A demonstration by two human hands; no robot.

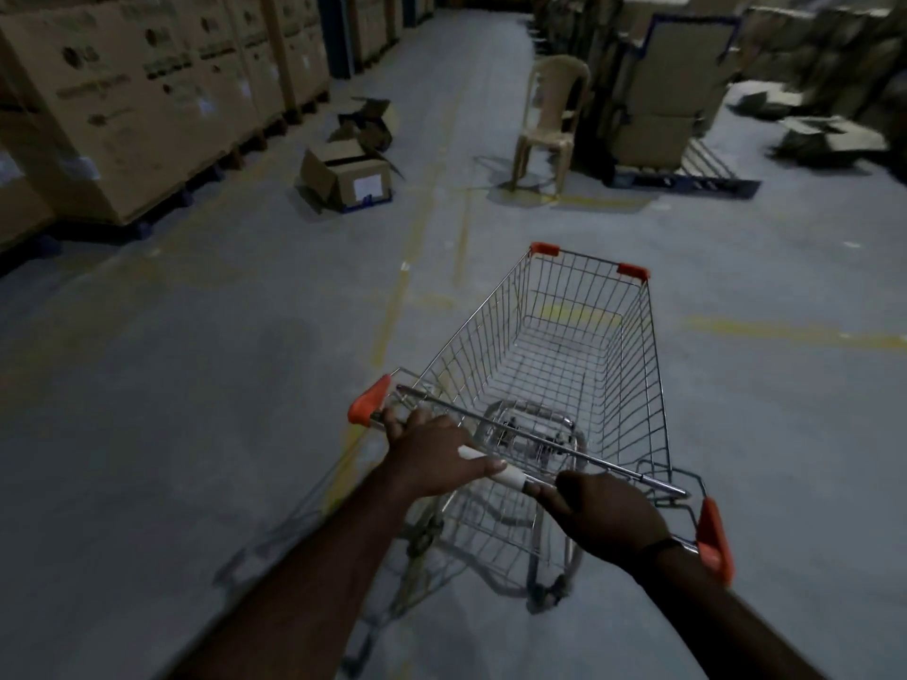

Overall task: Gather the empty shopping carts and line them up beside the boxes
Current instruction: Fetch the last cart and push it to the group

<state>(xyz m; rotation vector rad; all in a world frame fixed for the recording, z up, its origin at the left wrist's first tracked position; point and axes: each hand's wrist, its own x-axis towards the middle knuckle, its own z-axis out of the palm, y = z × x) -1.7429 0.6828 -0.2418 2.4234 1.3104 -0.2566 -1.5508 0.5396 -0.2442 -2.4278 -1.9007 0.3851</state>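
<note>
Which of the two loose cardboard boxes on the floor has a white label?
The nearer box, closer to the cart; its white label faces the camera. The farther box behind it shows none.

The cart (491,336) was shiny silver wire in a pattern of little squares; its corners (544,248) were bright orange; its handle (505,476) had a white part; the floor (196,336) was grey with faded yellow lines (392,306); the big boxes (122,100) were brown with dark writing; the chair (554,115) was tan; the pallet (687,181) was blue; the small box (329,174) had a white label (368,185).
</note>
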